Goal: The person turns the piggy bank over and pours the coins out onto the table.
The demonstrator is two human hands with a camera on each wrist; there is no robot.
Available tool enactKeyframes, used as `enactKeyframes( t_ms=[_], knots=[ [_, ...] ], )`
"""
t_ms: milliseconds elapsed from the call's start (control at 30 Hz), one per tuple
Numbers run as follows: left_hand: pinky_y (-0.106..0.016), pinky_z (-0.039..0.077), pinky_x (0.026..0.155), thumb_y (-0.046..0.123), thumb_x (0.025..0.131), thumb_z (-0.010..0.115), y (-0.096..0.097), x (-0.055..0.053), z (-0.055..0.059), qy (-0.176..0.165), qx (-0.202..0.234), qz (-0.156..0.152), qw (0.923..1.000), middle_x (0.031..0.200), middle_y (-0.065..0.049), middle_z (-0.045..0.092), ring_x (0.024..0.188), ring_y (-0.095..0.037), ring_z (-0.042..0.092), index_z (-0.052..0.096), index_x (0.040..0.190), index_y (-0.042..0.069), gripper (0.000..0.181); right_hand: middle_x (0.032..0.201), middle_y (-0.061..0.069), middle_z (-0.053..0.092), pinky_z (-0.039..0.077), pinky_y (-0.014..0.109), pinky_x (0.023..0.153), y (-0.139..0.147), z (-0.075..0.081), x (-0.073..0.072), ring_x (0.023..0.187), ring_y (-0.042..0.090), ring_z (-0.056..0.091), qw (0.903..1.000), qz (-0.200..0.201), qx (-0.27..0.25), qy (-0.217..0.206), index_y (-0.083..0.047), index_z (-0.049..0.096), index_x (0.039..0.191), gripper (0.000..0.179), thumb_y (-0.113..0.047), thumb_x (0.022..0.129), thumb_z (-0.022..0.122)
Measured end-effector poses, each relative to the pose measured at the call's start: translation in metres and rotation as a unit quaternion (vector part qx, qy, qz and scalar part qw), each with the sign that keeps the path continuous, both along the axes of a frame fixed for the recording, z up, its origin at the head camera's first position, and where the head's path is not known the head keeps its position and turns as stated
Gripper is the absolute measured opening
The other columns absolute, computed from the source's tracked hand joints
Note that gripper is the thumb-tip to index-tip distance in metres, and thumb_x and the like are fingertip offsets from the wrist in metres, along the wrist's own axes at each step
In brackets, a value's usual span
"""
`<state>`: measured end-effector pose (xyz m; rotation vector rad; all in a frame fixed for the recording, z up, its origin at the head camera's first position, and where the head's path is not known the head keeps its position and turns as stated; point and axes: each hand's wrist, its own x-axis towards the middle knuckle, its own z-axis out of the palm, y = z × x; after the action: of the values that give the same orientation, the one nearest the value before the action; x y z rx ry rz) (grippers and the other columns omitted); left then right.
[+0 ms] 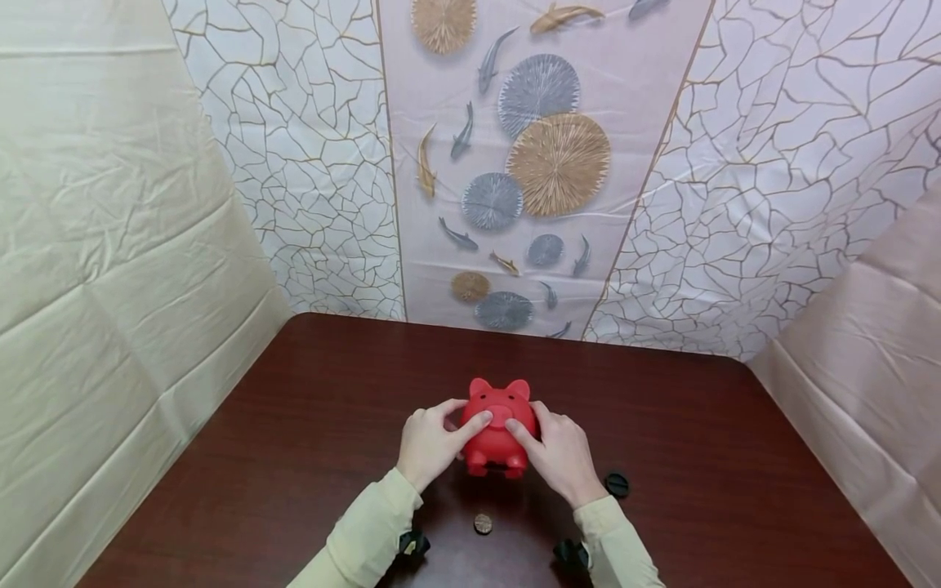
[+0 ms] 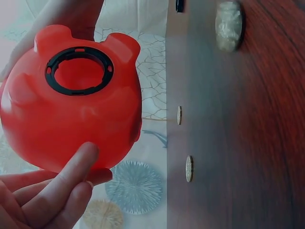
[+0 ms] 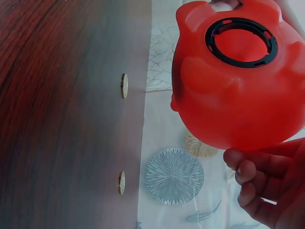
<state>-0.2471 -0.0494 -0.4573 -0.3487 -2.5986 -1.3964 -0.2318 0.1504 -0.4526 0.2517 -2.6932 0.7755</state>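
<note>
**A:** Starting at the left, your left hand [image 1: 430, 445] is curled round one side of the round, smooth red, plastic-looking piggy bank [image 1: 498, 441], with your thumb beside the snout. Where is the piggy bank now?

**B:** You have it raised off the dark red-brown, wood-grained table [image 1: 294, 425], between your hands, its face towards you. The left wrist view shows you its underside: a slotted black plastic-looking ring [image 2: 58, 85] round an uncovered hole. Nearer you, the small, round, gold-brown coin [image 1: 483, 524] lies on the table, apart from the piggy bank.

**A:** How is it likely to handle for you?

**B:** Probably light, since it looks hollow, and not especially fragile. The smooth shell may slip under your fingers, and you cannot tell from these views whether its wall is stiff or gives when squeezed. Your best hold is on the broad sides, with even pressure from both hands. The small ears and feet offer you less to grip, and your fingers are better clear of the hole.

**A:** And to the right?

**B:** Your right hand [image 1: 564, 457] grips the opposite side, its thumb on the front near the snout. Just beside your right wrist, the flat, round, black plastic-looking cap [image 1: 617, 485] lies on the table.
</note>
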Motion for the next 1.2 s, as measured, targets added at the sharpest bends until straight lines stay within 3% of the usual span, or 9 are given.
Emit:
enactKeyframes(
  t_ms=[200, 400, 533, 700, 900, 1200],
  knots=[
    [-0.024, 0.054, 0.068, 0.057, 0.085, 0.065, 0.0005, -0.0005, -0.001, 0.039, -0.002, 0.011, 0.9992, 0.08, -0.001, 0.075, 0.066, -0.007, 0.068, 0.068, 0.121, 0.019, 0.053, 0.101, 0.008, 0.071, 0.055, 0.04, 0.08, 0.0008, 0.0001, -0.0006, 0.086, 0.021, 0.064, 1.0, -0.002, 0.002, 0.002, -0.007, 0.057, 0.129, 0.059, -0.051, 0.09, 0.059],
    [-0.036, 0.058, 0.085, 0.051, 0.087, 0.066, -0.0011, -0.0019, -0.0025, 0.052, 0.023, -0.023, 0.9981, 0.116, -0.005, 0.072, 0.092, -0.018, 0.073, 0.053, 0.139, 0.023, 0.061, 0.137, 0.017, 0.056, 0.05, 0.054, 0.097, 0.003, 0.0011, -0.0025, 0.117, 0.036, 0.058, 0.9999, 0.003, -0.013, -0.004, -0.006, 0.043, 0.144, 0.077, -0.053, 0.087, 0.062],
    [-0.044, 0.056, 0.091, 0.048, 0.085, 0.07, -0.0025, -0.0037, -0.0035, 0.065, 0.029, -0.044, 0.9965, 0.125, -0.006, 0.068, 0.108, -0.023, 0.068, 0.046, 0.144, 0.027, 0.067, 0.142, 0.015, 0.052, 0.05, 0.055, 0.097, 0.0043, 0.0016, -0.0027, 0.121, 0.035, 0.056, 0.9995, 0.012, -0.027, -0.006, -0.009, 0.037, 0.148, 0.084, -0.056, 0.084, 0.065],
    [-0.047, 0.055, 0.092, 0.039, 0.08, 0.078, -0.0044, -0.0061, -0.0022, 0.074, 0.065, -0.08, 0.9919, 0.133, -0.007, 0.063, 0.112, -0.026, 0.066, 0.042, 0.146, 0.029, 0.076, 0.146, 0.01, 0.048, 0.052, 0.055, 0.094, 0.0058, 0.0008, -0.0036, 0.124, 0.033, 0.054, 0.9986, 0.026, -0.047, -0.001, -0.014, 0.032, 0.151, 0.089, -0.056, 0.081, 0.069],
    [-0.05, 0.053, 0.095, 0.026, 0.075, 0.084, -0.0065, -0.0084, -0.0015, 0.123, 0.088, -0.103, 0.9831, 0.148, -0.007, 0.048, 0.121, -0.029, 0.06, 0.041, 0.147, 0.029, 0.084, 0.147, 0.009, 0.046, 0.054, 0.052, 0.091, 0.0063, 0.0, -0.0037, 0.126, 0.031, 0.053, 0.9954, 0.059, -0.074, 0.01, -0.017, 0.023, 0.153, 0.097, -0.049, 0.078, 0.077],
    [-0.043, 0.051, 0.099, 0.015, 0.068, 0.088, -0.0084, -0.0086, -0.0007, 0.214, 0.085, -0.106, 0.9673, 0.155, -0.004, 0.039, 0.134, -0.022, 0.051, 0.043, 0.145, 0.026, 0.089, 0.142, 0.01, 0.05, 0.056, 0.045, 0.089, 0.0062, -0.0008, -0.0034, 0.121, 0.027, 0.056, 0.9854, 0.099, -0.093, 0.102, -0.021, 0.021, 0.153, 0.109, -0.026, 0.068, 0.089]
  ],
)
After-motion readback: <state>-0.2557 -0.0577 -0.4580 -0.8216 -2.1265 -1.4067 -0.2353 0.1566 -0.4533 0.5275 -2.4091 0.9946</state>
